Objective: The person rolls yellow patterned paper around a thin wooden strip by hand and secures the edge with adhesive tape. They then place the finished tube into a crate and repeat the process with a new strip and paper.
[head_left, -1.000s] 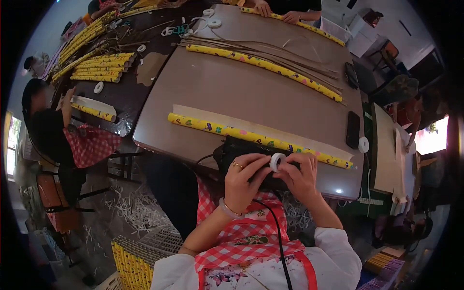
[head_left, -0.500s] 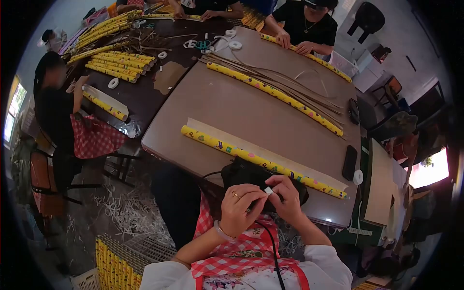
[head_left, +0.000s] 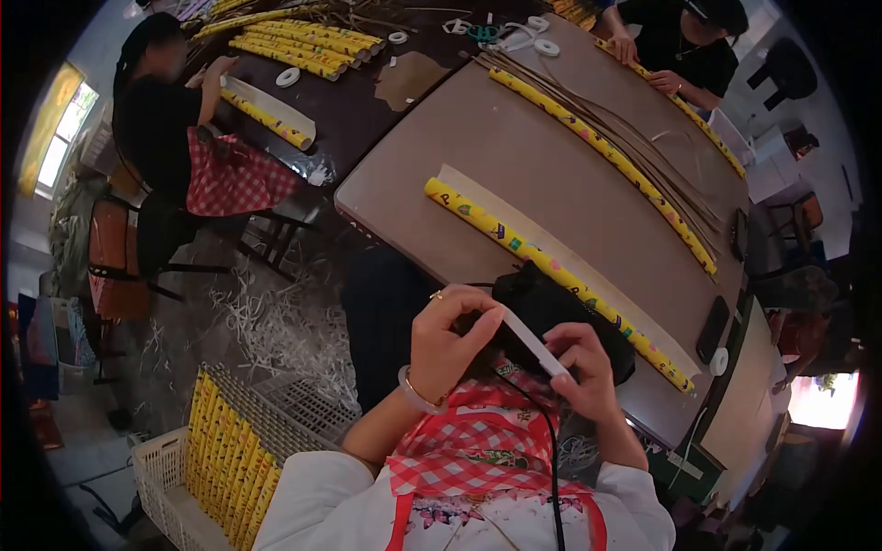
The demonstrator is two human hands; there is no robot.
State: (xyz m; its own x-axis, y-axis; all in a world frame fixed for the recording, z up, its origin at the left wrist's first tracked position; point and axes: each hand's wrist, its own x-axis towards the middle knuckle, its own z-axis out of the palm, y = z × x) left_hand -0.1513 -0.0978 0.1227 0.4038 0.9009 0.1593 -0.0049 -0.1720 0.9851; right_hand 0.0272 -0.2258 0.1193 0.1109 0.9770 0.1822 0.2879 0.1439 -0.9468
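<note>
A short white strip that looks like tape (head_left: 533, 342) is stretched between my hands above my lap. My left hand (head_left: 452, 342) pinches its upper end between thumb and fingertips. At the lower end, the thumb and fingers of my right hand (head_left: 588, 375) close on it. Just beyond, along the table edge, lies a partly rolled yellow printed paper tube (head_left: 551, 268) with its pale flap unrolled on the far side. A black bag or pouch (head_left: 528, 298) sits between my hands and that tube.
On the brown table (head_left: 404, 202) lie a second yellow tube (head_left: 597, 147), long brown strips (head_left: 643, 161), a black phone (head_left: 713, 328) and a white tape roll (head_left: 719, 361). Co-workers handle tubes at left and far right. A crate (head_left: 156, 459) of tubes stands at lower left.
My hands have moved apart, and a longer length of white strip now shows between them. The view has turned, so the table sits further right and more of the crate shows.
</note>
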